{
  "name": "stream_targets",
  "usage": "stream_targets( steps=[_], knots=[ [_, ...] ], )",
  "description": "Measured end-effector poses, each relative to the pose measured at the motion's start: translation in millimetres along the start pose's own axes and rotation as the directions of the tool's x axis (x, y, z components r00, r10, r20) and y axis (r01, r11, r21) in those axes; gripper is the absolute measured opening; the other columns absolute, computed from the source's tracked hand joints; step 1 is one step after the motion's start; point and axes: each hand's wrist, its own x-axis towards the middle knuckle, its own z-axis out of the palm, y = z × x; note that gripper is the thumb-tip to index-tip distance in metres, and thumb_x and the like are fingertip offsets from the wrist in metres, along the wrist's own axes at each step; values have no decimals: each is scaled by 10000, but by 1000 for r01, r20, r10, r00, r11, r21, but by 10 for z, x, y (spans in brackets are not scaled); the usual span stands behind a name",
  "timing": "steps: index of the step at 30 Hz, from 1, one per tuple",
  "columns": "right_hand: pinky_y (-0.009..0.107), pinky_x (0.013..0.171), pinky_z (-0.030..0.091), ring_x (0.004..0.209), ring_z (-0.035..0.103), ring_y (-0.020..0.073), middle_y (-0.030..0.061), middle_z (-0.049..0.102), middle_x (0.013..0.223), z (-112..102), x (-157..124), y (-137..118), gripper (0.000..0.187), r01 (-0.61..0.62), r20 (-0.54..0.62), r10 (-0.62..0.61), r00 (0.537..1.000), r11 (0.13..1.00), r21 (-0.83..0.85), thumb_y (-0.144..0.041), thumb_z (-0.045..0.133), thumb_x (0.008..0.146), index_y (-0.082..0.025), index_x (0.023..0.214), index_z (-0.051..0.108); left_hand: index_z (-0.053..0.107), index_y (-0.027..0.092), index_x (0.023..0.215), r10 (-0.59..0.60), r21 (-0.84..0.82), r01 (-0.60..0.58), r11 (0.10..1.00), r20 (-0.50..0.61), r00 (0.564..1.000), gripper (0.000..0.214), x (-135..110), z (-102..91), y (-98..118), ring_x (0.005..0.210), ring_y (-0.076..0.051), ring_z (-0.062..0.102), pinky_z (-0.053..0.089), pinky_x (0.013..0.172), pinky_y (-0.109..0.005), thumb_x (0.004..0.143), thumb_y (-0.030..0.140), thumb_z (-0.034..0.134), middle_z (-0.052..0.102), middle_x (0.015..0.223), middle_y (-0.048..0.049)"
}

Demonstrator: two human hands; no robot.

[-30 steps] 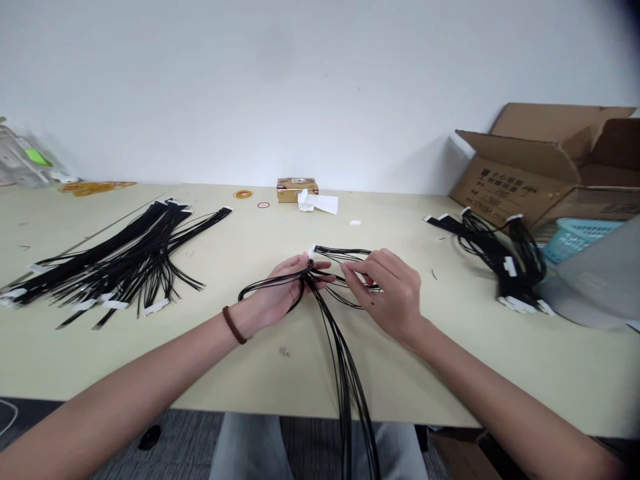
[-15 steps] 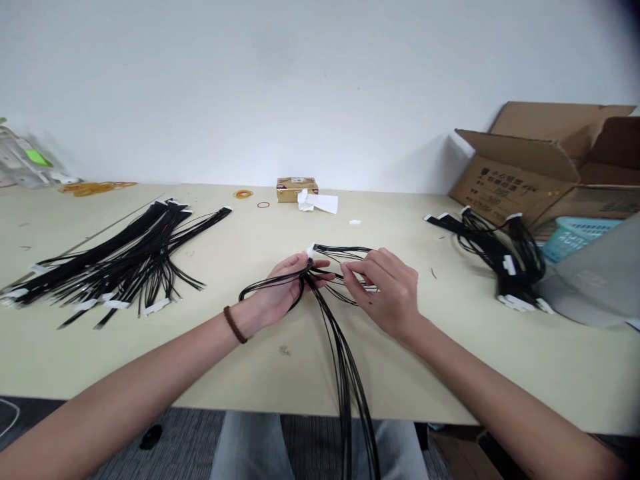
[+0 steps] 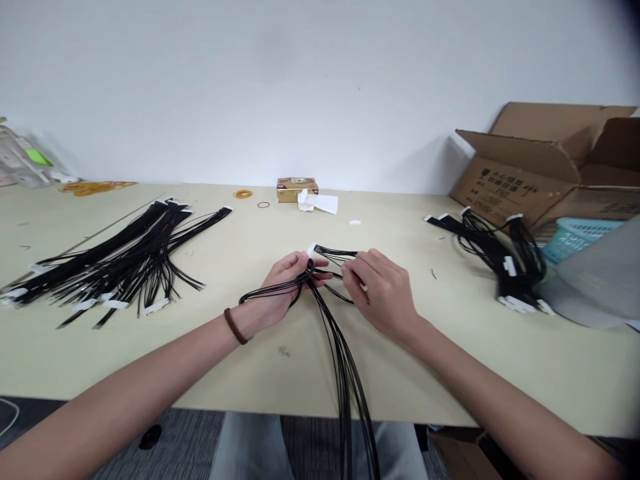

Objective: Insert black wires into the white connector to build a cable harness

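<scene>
My left hand [image 3: 283, 288] is closed round a bundle of black wires [image 3: 336, 333], gripping it near a white connector [image 3: 311, 249]. One loop of the wires bends back over my left wrist, and the long ends hang down past the table edge. To the right, my right hand [image 3: 383, 288] has its fingers curled in a pinch on the wires running from the connector. Its fingertips partly hide which strands it holds.
Black cable bundles with white connectors lie at left [image 3: 160, 260] and right [image 3: 493, 250]. At the back stand a small brown box [image 3: 290, 192] and yellow rubber bands [image 3: 243, 194]. An open cardboard box [image 3: 520, 177], a turquoise basket [image 3: 575, 237] and a grey object [image 3: 597, 280] occupy the right side.
My right hand has shifted slightly left, closer to my left hand, and its fingers have curled in more. My left hand stays almost in place.
</scene>
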Motion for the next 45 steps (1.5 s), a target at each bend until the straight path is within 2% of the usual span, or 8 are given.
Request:
stream_targets(
  steps=[7, 12, 17, 22, 25, 29, 37, 45],
  knots=[
    [249, 530, 320, 564, 372, 106, -10, 452, 579, -3, -6, 15, 228, -98, 67, 89, 994, 984, 151, -149, 414, 861, -168, 643, 476, 614, 101, 852, 21, 44, -21, 999, 3, 1000, 239, -6, 22, 13, 783, -176, 638, 453, 703, -279, 800, 330, 570, 665, 872, -102],
    [255, 543, 334, 626, 379, 133, 8, 498, 612, -1, -4, 25, 181, -60, 75, 53, 996, 994, 92, -162, 447, 857, -171, 696, 530, 604, 106, 841, 23, 77, -24, 997, 23, 999, 236, -19, 26, 22, 794, -175, 639, 455, 711, -280, 809, 335, 555, 664, 878, -96],
    [294, 626, 382, 782, 443, 180, 65, 590, 854, -1, 0, 36, 138, 5, 53, -5, 999, 1000, 7, -199, 502, 843, -183, 724, 569, 585, 121, 784, -8, 101, 4, 995, 39, 999, 238, -34, 70, 34, 772, -166, 638, 464, 699, -282, 800, 357, 561, 665, 897, -84],
    [353, 807, 408, 1032, 491, 204, 68, 592, 1129, 17, -16, 45, 119, 64, 64, -76, 995, 983, 172, -122, 470, 844, -181, 764, 535, 583, 132, 786, 2, 145, -11, 989, 57, 998, 244, -46, 85, 14, 747, -151, 633, 467, 669, -262, 822, 366, 525, 661, 885, -72],
    [331, 781, 425, 974, 537, 173, 60, 605, 1127, 33, -31, 39, 133, 45, 74, -66, 995, 964, 262, -94, 456, 839, -185, 762, 515, 592, 128, 808, 1, 166, -10, 986, 53, 999, 256, -54, 88, 5, 733, -141, 630, 462, 656, -246, 824, 372, 519, 663, 885, -79],
    [332, 716, 430, 879, 549, 168, 54, 609, 1122, 35, -36, 31, 134, 14, 73, -35, 997, 960, 281, -104, 462, 833, -193, 752, 520, 593, 123, 834, 14, 175, -25, 984, 61, 998, 261, -58, 100, 4, 738, -144, 629, 469, 656, -250, 825, 372, 516, 663, 914, -89],
    [332, 704, 441, 841, 547, 165, 61, 626, 1080, 31, -25, 17, 146, -28, 61, 8, 998, 945, 326, -104, 460, 829, -188, 733, 532, 609, 138, 855, 23, 226, -34, 974, 51, 998, 294, -68, 86, -2, 753, -153, 631, 465, 654, -256, 804, 416, 528, 669, 905, -81],
    [323, 706, 446, 876, 564, 175, 69, 630, 1051, 33, -1, 84, 107, -20, 67, -1, 998, 949, 314, -150, 458, 857, -199, 791, 527, 606, 123, 844, -38, 108, 33, 994, 42, 998, 287, -62, 101, 13, 778, -179, 642, 464, 657, -262, 785, 401, 563, 666, 922, -102]
  ],
)
